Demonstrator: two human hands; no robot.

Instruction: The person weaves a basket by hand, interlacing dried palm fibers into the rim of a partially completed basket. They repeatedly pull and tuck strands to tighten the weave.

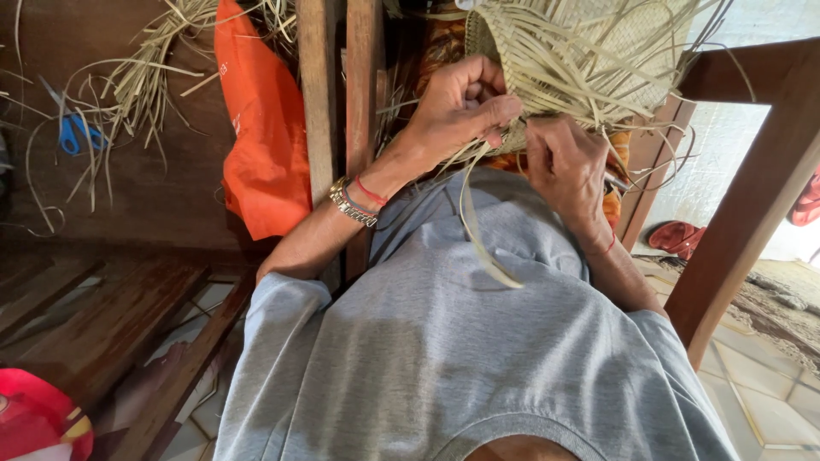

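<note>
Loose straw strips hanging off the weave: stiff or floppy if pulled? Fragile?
Likely springy rather than limp: one loose strip curves down over the grey shirt in a smooth arc, without kinking. Probably very light: thin, flat strips jut freely from the woven piece. The left hand and right hand bend them tightly, so probably pliable, though sharp folds might split them.

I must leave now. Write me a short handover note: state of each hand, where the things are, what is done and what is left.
Left hand: closed on pale straw strips at the lower edge of the woven straw piece.
Right hand: pinching strips at the same edge, just beside the left hand.
Things: the woven piece rests on the lap; one long loose strip hangs down over the grey shirt. Spare strips and blue scissors lie on the wooden surface to the left, next to an orange bag.
Done: part of the piece is already woven.
Left: many strip ends stick out unwoven.
</note>
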